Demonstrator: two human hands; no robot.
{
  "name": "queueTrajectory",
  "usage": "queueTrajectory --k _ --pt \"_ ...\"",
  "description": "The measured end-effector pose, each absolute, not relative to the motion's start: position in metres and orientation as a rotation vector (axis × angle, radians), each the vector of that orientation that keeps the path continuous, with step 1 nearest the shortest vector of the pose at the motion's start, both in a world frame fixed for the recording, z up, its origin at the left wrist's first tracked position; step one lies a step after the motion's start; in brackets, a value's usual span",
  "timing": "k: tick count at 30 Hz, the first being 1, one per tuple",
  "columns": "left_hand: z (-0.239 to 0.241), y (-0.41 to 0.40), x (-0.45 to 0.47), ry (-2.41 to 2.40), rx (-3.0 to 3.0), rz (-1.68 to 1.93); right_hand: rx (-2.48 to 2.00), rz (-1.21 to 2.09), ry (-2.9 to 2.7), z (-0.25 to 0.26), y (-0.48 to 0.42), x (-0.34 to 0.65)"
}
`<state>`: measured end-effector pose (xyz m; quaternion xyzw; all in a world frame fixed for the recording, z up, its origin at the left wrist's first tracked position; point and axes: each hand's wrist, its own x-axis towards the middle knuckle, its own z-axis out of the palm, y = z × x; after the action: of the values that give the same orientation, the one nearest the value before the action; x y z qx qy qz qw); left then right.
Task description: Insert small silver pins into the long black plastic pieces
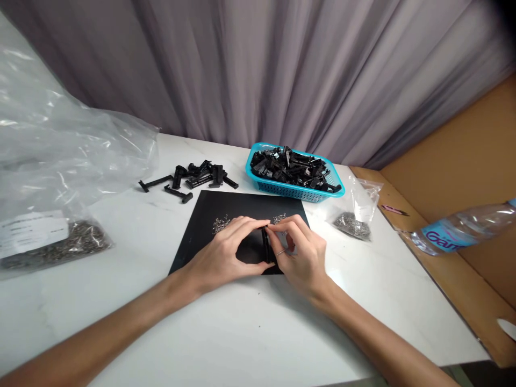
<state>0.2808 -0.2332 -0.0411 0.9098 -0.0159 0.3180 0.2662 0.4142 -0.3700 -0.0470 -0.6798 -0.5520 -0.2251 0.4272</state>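
Note:
My left hand (226, 252) and my right hand (298, 252) meet over a black mat (209, 207) on the white table. Both pinch a small black plastic part (266, 244) that stands upright between their fingertips. The left thumb and fingers hold it from the left; the right fingers grip its top. Two little heaps of small metal springs (221, 224) lie on the mat just behind my hands.
A blue basket (290, 188) full of black plastic parts stands at the back. Several loose black parts (193, 177) lie to its left. A small bag of metal bits (355, 220) sits right; large plastic bags (56, 177) left. A cardboard box and a water bottle (463, 228) are at right.

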Motion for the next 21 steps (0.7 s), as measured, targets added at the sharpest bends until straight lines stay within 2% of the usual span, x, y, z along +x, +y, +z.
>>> queueTrajectory --k 6,14,21 --pt "-0.0422 -0.2332 0.279 -0.012 2.455 0.808 -1.731 -0.697 -1.441 -0.0478 -0.3719 0.4151" --pt "-0.041 -0.2331 0.2789 -0.019 2.465 0.818 -1.744 -0.653 -1.383 -0.0439 -0.3728 0.4151" --pt "-0.0427 -0.2327 0.2812 -0.007 2.475 0.835 -1.707 -0.839 -1.397 -0.0524 -0.3706 0.4127"
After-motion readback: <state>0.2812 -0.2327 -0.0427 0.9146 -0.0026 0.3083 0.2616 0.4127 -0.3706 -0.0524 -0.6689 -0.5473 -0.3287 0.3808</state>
